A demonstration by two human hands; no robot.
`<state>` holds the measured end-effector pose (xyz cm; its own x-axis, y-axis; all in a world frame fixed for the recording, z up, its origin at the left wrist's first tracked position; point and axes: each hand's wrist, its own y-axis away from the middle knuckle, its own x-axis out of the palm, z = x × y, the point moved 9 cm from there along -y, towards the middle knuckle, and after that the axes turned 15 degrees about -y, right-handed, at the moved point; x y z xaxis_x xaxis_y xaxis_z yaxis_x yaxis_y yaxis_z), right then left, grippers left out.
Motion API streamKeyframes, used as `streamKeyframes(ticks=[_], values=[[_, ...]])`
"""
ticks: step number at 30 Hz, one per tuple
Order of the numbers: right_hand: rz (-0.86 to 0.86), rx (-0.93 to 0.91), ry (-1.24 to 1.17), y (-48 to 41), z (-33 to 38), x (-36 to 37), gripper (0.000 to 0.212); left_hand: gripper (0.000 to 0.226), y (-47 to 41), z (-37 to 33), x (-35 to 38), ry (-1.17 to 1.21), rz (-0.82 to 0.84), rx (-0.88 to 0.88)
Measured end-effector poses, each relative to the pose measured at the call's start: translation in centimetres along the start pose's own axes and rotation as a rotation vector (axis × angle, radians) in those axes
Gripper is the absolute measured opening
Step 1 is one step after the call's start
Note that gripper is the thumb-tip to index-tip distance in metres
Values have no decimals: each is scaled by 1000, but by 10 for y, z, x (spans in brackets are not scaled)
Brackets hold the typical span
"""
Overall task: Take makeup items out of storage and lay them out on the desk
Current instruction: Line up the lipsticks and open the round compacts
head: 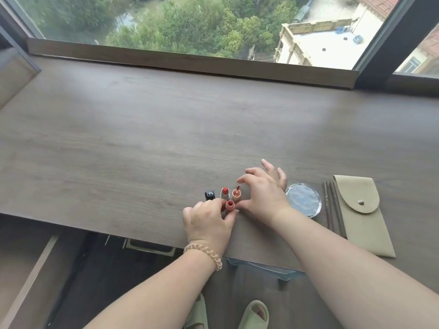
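Note:
Several lip products stand upright near the front edge of the wooden desk (142, 138). A black-capped lipstick (210, 195) is leftmost, an open red lipstick (224, 193) is beside it, and a peach tube (236, 194) stands to the right. My left hand (209, 222) pinches a small coral-red tube (230, 205) in front of them. My right hand (263, 193) hovers just right of the peach tube, fingers spread, holding nothing.
A round clear compact (303, 200) lies right of my right hand. Beyond it are three thin brown pencils (331, 205) and a beige snap pouch (361, 210). An open drawer (149, 248) shows under the desk edge. A window runs along the back.

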<state>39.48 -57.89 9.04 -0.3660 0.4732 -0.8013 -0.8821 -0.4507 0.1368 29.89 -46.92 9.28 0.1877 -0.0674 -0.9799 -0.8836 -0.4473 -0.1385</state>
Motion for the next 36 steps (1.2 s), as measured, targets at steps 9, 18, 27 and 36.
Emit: streamKeyframes(ticks=[9,18,27,36], values=[[72,68,41,30,-39,-17,83,37,3,9,-6,-11,67,-40],[-96,59,-185,38,-31,-42,68,35,4,-6,-82,218,-278,28],[9,36,-1150,75,26,-144,56,72,-11,-70,-120,1106,506,42],[-91,-172,-583,120,63,-219,52,58,11,-144,-166,1522,858,130]])
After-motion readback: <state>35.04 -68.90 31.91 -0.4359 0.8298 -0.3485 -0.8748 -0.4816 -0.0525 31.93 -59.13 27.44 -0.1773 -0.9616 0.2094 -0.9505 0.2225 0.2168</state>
